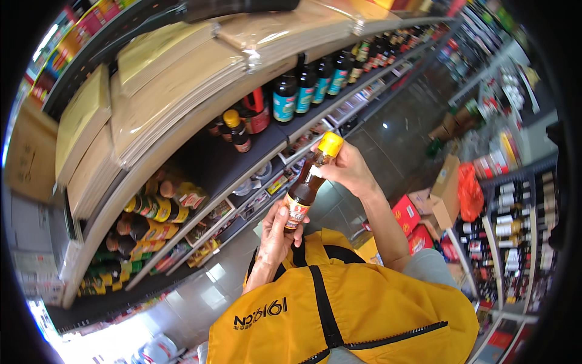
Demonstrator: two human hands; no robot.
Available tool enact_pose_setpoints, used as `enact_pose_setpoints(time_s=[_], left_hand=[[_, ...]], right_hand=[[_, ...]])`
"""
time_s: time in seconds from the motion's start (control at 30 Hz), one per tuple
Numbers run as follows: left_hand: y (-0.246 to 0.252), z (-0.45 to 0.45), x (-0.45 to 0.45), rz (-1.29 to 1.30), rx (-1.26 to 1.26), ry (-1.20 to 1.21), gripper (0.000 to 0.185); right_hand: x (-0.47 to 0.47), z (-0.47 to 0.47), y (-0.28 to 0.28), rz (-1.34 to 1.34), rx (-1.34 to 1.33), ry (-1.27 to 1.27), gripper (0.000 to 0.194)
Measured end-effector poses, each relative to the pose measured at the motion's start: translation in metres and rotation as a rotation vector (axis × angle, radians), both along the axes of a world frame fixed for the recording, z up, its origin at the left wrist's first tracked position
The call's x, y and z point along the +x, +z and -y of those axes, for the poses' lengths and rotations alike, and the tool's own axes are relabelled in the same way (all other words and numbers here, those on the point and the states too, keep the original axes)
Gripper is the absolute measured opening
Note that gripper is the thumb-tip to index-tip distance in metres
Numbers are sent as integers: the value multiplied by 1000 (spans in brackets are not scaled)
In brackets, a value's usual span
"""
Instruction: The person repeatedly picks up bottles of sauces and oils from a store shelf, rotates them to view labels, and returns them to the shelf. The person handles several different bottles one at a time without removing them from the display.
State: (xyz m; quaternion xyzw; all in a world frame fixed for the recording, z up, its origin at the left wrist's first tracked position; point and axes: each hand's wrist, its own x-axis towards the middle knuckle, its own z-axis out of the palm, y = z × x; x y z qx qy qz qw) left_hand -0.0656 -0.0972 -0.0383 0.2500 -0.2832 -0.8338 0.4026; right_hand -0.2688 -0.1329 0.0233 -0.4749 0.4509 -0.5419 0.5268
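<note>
A glass sauce bottle (305, 189) with dark brown contents, a yellow cap and a printed label is held tilted between both hands before the yellow vest. My left hand (276, 227) grips its labelled lower part, the thumb on the label. Around the neck, just below the cap, my right hand (348, 168) is closed; a small white patch shows at the fingertips. Beyond the hands, a similar yellow-capped bottle (237, 131) stands on the dark shelf (213, 159), close to a jug with a red handle (257, 111). Dark bottles with turquoise labels (284, 100) stand farther right.
Flat stacks in clear wrap (177, 91) lie on the shelf above. Yellow-labelled bottles (157, 207) fill the shelf's left part. On the right are an opened cardboard box (445, 193), a red plastic bag (470, 193), red boxes (404, 214) and a rack of wine bottles (509, 218).
</note>
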Motion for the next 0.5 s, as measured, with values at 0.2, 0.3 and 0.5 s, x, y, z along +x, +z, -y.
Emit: enact_pose_setpoints(time_s=[0.2,0.3,0.5], left_hand=[[10,-9,6,-6,53,-247,35],[12,-12,10,14,81,-397,37],[9,-23,17,25,233,-641,43]], right_hand=[[0,-52,8,3,45,-223,43],[3,-83,11,67,85,-288,44],[12,-135,4,124,94,-418,53]])
